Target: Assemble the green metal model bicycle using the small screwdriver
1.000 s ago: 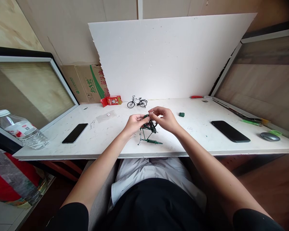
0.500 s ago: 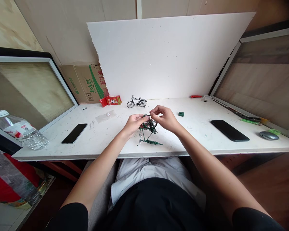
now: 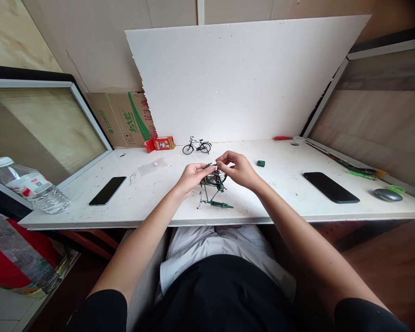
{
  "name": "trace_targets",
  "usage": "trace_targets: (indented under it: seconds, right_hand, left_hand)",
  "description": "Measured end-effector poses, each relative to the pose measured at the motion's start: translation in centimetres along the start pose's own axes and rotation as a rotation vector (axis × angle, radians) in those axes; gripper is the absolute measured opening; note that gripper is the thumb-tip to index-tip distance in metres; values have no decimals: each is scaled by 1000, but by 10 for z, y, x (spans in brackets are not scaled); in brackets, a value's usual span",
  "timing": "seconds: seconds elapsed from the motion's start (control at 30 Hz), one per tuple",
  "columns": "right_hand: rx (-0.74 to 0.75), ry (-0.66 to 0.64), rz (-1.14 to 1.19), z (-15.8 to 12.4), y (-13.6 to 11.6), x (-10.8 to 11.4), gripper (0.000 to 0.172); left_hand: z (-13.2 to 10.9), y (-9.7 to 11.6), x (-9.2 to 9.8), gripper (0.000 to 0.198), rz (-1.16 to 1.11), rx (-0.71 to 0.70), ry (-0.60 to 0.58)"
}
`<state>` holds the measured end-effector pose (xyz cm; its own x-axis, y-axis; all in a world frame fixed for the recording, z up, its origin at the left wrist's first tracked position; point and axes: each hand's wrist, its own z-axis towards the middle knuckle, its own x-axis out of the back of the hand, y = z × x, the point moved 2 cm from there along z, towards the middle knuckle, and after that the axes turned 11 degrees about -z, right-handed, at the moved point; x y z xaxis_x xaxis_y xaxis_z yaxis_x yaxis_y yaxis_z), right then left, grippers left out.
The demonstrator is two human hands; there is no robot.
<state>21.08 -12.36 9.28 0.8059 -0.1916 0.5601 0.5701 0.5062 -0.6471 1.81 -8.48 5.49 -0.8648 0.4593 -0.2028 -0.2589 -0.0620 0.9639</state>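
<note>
A green model bicycle (image 3: 212, 189) is held over the near middle of the white table, its silver handlebar and fork end toward me. Only one wheel (image 3: 221, 177), black with thin spokes, shows on it, at the far end between my hands. My left hand (image 3: 192, 176) is closed on the frame's rear part at the wheel's left side. With thumb and forefinger pinched, my right hand (image 3: 237, 170) is at the top of the wheel. Whatever small part lies between those right fingertips is hidden.
A black model bicycle (image 3: 197, 145) stands at the back beside a red box (image 3: 163, 143). Farther right lies a small green block (image 3: 260, 163). Phones lie left (image 3: 108, 191) and right (image 3: 330, 187). A water bottle (image 3: 29, 186) leans at far left; a grey mouse (image 3: 388, 195) sits right.
Both hands stay almost still at the wheel. The whole view has shifted very slightly.
</note>
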Motion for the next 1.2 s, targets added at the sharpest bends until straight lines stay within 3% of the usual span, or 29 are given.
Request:
trace_targets:
  seconds: [0.33,0.5,0.77,0.93,1.07,1.2]
  right_hand:
    - [3,-3,27,0,2,-2,30]
    - [-61,29,38,2,7,-2,37]
    - [-46,-167,-294,0,32,-13,18]
    - [-185,-267,-502,22,70,-26,34]
    - [-175,-358,-562,55,83,-55,24]
    - [-168,-429,-616,81,79,-95,23]
  left_hand:
    - [-1,3,1,46,0,8,10]
    - [1,18,13,43,-13,-30,62]
    - [0,62,64,53,-24,-149,224]
    - [-1,77,116,57,253,-276,458]
    - [-1,76,145,56,280,-253,559]
    - [2,70,152,59,237,-249,580]
